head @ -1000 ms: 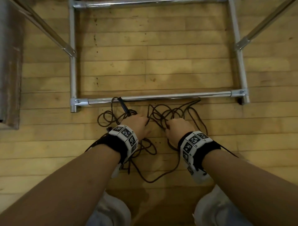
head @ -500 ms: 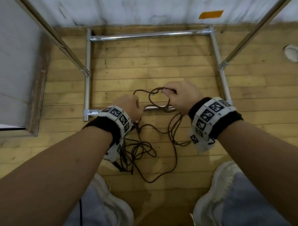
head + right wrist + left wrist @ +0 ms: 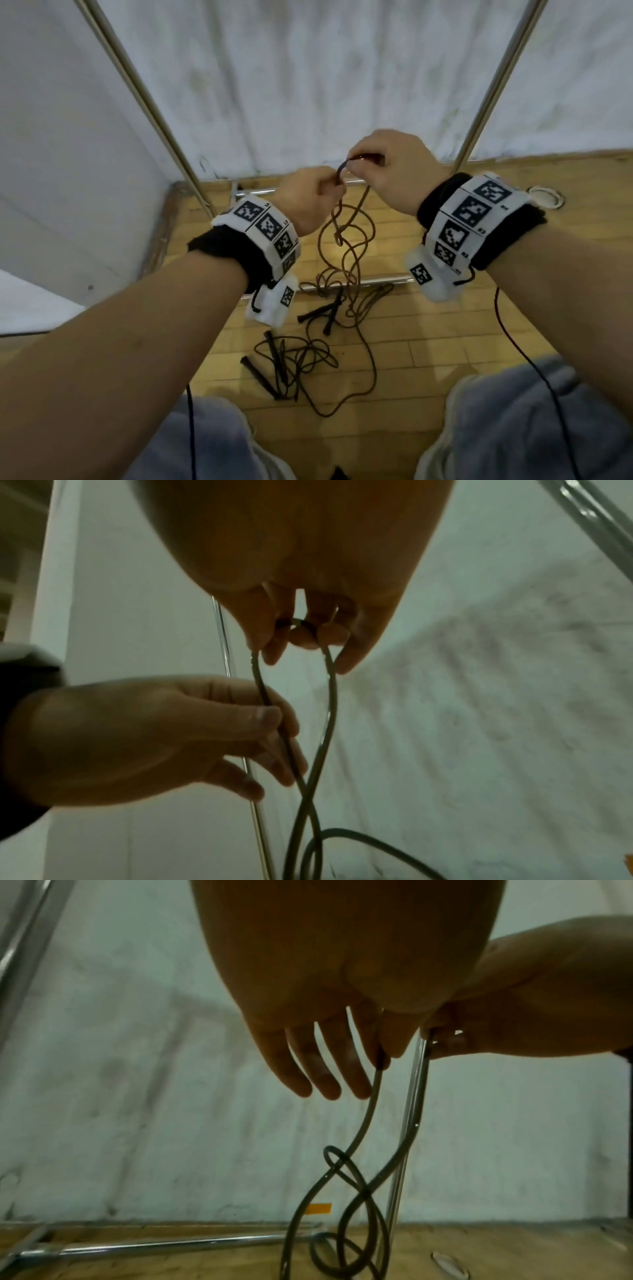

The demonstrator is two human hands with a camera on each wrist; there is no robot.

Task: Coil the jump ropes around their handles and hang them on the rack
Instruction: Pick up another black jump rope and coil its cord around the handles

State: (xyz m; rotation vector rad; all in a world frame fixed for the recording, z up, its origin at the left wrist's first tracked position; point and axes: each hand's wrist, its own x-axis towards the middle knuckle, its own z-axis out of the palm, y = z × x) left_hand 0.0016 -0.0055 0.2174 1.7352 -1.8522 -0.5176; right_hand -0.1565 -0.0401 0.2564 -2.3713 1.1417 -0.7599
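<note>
A brown jump rope hangs in tangled loops from both raised hands down to the wooden floor. My right hand pinches the top bend of the rope between thumb and fingers. Just below and to the left, my left hand pinches one strand between thumb and forefinger, its other fingers straight. Black handles lie on the floor under the hands. A second, dark rope with its handles lies tangled nearer my feet. The chrome rack's uprights rise on both sides.
The rack's bottom bar crosses the floor under the hanging rope, and its right upright leans outward. A white wall stands close behind. A round white fitting sits in the floor at right. My knees and shoes fill the bottom edge.
Both hands have risen from the floor to chest height, lifting a loop of the brown rope out of the tangle. The view has tilted up toward the wall.
</note>
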